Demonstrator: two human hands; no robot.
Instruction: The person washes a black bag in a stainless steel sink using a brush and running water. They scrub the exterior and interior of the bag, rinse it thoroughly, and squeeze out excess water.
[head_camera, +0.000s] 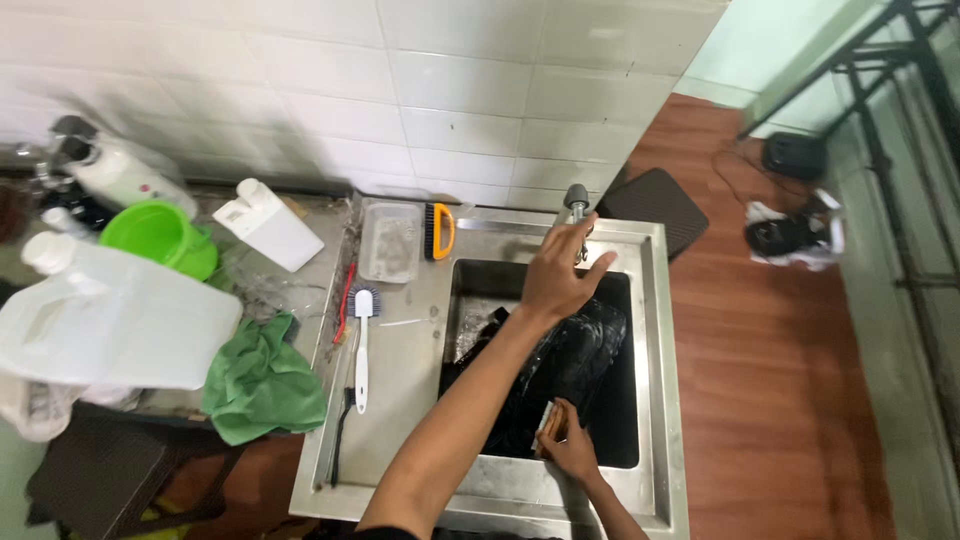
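A black wet garment (570, 365) fills most of the sink basin (655, 400), leaving only a narrow gap along its right wall. On the steel drainboard (400, 400), a white-handled brush (362, 340), a clear container (390, 242) and an orange-handled scrub brush (440, 231) crowd the left and back, while the strip nearest the basin stays open. The faucet (576, 205) blocks the back rim.

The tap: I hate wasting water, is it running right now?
Cannot tell. The left hand rests on the tap, hiding its spout; no stream shows above the dark cloth in the sink.
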